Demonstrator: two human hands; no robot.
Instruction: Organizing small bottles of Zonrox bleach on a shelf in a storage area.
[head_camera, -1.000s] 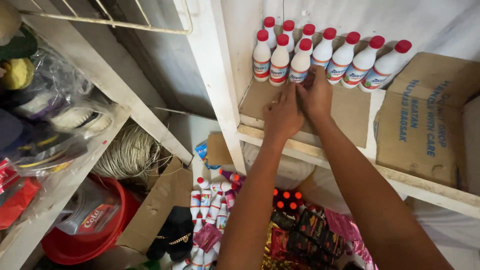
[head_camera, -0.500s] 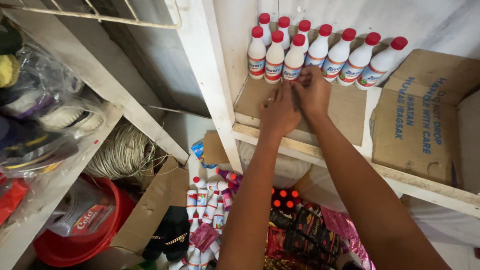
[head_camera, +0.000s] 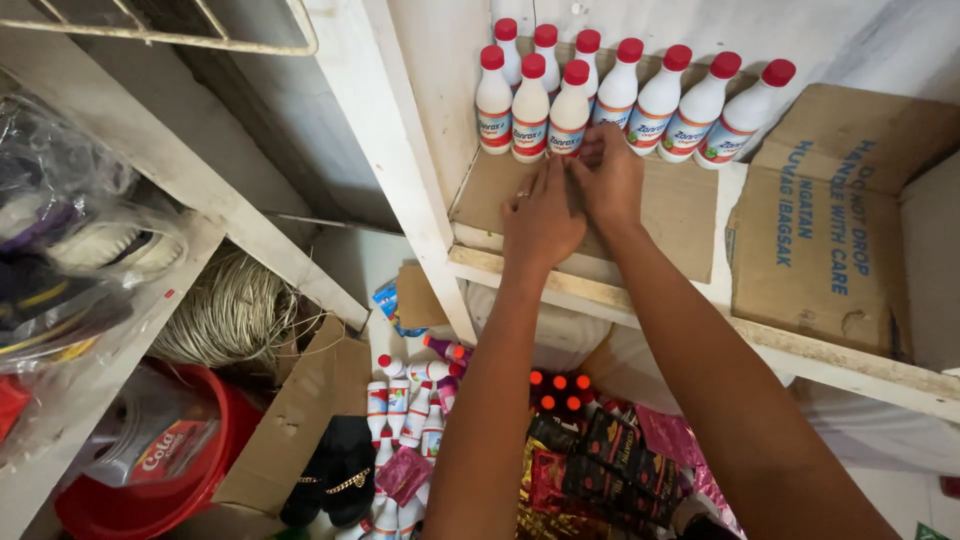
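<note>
both hands flat on the cardboard sheet (head_camera: 680, 215) lining the shelf, just in front of the white bottles w/ red caps (head_camera: 570, 105). left hand (head_camera: 540, 220) open, right hand (head_camera: 610, 180) open, fingertips by the nearest bottle's base, touching or not, can't tell.

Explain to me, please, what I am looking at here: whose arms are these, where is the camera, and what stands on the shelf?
There is no machine. The camera sits on a person's head and looks down, so the two bare arms are that person's own. The left hand and the right hand lie close together on a flat piece of cardboard that covers a white shelf. The fingers reach the front of a group of white bottles with red caps standing against the wall. Whether either hand grips anything is hidden. To the right on the same shelf is a brown cardboard box. Below, on the floor, lie more small bottles, dark packets, a red basin and a coil of pale cord.
</note>
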